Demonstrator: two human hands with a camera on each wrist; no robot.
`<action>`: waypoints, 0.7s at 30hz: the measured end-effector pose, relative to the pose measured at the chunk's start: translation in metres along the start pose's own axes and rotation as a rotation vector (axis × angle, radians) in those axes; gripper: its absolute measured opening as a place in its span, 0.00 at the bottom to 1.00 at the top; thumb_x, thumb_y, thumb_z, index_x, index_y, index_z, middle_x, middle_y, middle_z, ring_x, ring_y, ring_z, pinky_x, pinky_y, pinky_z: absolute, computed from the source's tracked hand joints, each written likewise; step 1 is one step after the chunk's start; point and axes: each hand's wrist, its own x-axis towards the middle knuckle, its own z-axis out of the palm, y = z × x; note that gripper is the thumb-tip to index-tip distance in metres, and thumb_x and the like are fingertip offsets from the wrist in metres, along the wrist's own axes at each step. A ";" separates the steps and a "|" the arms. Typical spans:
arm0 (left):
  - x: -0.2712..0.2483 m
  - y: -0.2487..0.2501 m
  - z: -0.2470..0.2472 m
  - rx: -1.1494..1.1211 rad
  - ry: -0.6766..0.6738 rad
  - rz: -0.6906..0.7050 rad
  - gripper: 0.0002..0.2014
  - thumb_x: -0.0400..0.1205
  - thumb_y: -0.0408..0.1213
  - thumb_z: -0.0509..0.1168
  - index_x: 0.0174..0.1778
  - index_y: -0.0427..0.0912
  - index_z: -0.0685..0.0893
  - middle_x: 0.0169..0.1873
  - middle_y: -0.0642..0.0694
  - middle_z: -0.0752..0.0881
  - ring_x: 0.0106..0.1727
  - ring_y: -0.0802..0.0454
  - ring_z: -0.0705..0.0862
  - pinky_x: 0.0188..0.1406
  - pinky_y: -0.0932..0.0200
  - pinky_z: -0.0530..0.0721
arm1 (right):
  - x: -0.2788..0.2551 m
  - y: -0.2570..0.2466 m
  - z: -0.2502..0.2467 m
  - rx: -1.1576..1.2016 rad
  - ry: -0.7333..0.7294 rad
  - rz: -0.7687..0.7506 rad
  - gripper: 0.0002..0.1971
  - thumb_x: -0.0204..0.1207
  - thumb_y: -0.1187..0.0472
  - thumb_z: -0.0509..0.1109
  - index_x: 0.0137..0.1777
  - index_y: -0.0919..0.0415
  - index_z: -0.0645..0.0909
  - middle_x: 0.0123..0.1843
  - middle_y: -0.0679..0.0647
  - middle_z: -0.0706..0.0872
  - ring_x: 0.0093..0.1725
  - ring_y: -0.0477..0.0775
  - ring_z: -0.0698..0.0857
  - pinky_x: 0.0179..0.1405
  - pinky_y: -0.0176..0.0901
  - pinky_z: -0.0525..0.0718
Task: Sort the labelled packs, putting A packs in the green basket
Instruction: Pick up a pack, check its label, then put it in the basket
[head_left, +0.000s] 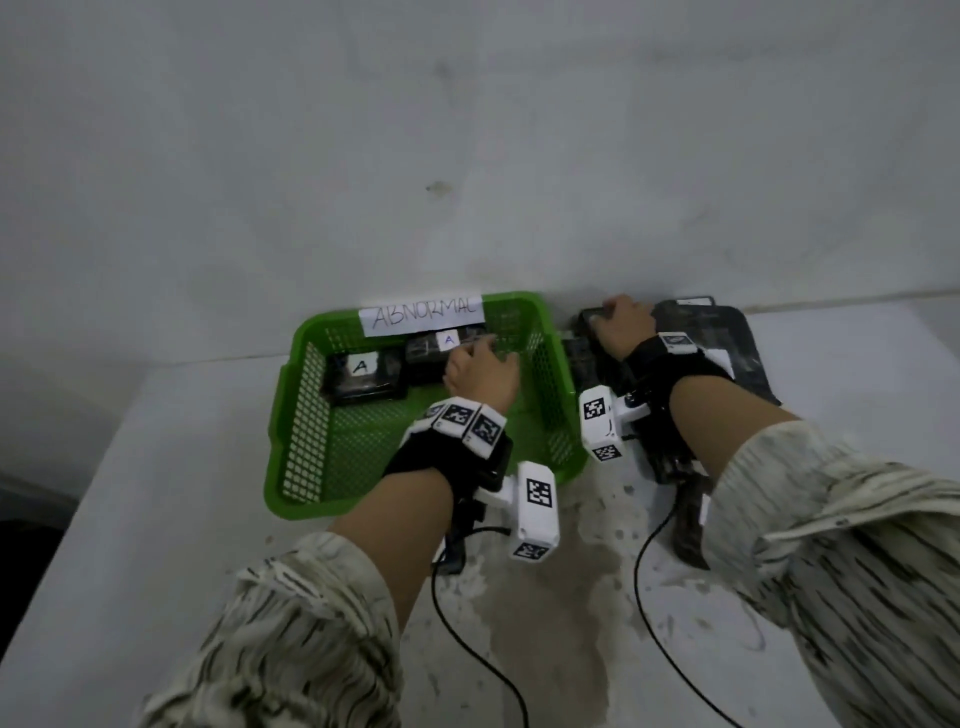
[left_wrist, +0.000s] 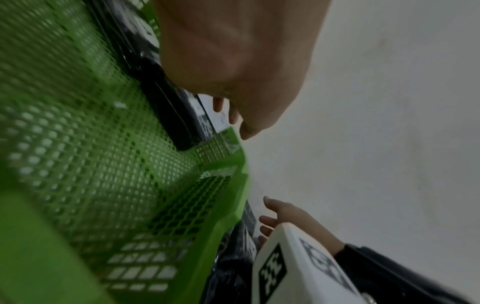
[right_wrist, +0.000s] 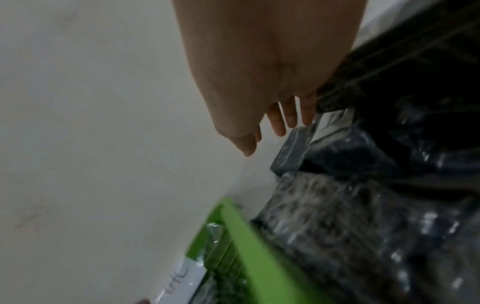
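Left hand (head_left: 480, 371) over green basket (head_left: 306, 488), right hand (head_left: 621, 325) on packs (head_left: 727, 338)

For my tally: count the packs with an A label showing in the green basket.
2. One A pack lies at the green basket's far left; the other lies beside it, by the left hand. The hand may hide more.
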 end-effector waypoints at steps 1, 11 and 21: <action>-0.001 0.007 0.011 -0.003 -0.048 0.019 0.24 0.84 0.46 0.57 0.77 0.47 0.66 0.77 0.37 0.60 0.79 0.38 0.57 0.80 0.46 0.55 | 0.004 0.008 -0.001 -0.058 -0.028 0.010 0.24 0.80 0.53 0.65 0.72 0.64 0.73 0.73 0.70 0.73 0.74 0.70 0.71 0.71 0.53 0.69; 0.018 0.039 0.046 -0.002 -0.201 0.006 0.31 0.86 0.42 0.55 0.83 0.46 0.49 0.83 0.42 0.52 0.83 0.39 0.49 0.80 0.45 0.50 | 0.039 0.017 0.004 -0.201 -0.134 0.015 0.36 0.72 0.42 0.71 0.75 0.60 0.67 0.73 0.73 0.70 0.73 0.73 0.69 0.71 0.56 0.70; 0.025 0.035 0.044 0.021 -0.249 0.074 0.26 0.87 0.42 0.54 0.81 0.54 0.58 0.82 0.47 0.59 0.82 0.37 0.51 0.80 0.40 0.57 | 0.041 0.011 0.009 -0.028 0.012 0.046 0.27 0.72 0.46 0.70 0.67 0.59 0.69 0.68 0.69 0.73 0.69 0.73 0.72 0.68 0.59 0.71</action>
